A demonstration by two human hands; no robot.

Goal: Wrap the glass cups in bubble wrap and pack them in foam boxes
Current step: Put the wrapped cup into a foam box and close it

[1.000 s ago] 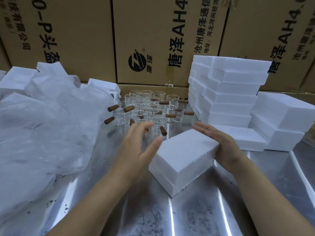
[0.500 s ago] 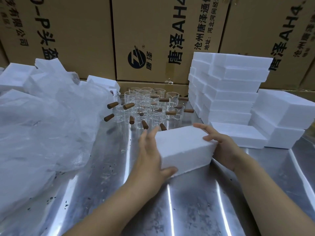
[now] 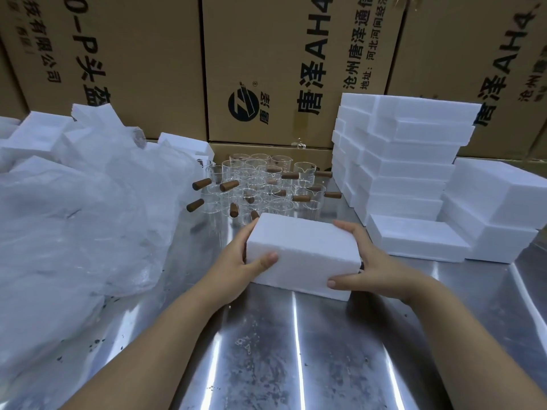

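CHANGE: Within 1 s the left hand [image 3: 236, 261], then open in the air short of the foam box [image 3: 302, 247], has closed on its left end. The box, then skewed on the steel table [image 3: 296, 350], now sits square to the person.
MEANING: Box is secured btwn both hands, likely abt to be opened for a cup. No cup looks wrapped yet, so the task seems early.
LEFT HAND: Curled round the left end, thumb on the near face, fingers behind the far edge.
RIGHT HAND [image 3: 376, 261]: Grips the right end, thumb low on the near face, fingers over the top far corner. Both forearms reach in from btm of frame.
BOX: Centre frame, on or just off the table; can't tell if lifted.
CUPS: Glass cups [image 3: 260, 184] w/ brown handles stand clustered just behind the box, untouched.
BKGD: Plastic heap [image 3: 83, 220] at left, wrap or bag unclear. Foam stack [image 3: 399, 155] at right, cartons [image 3: 266, 54] behind.
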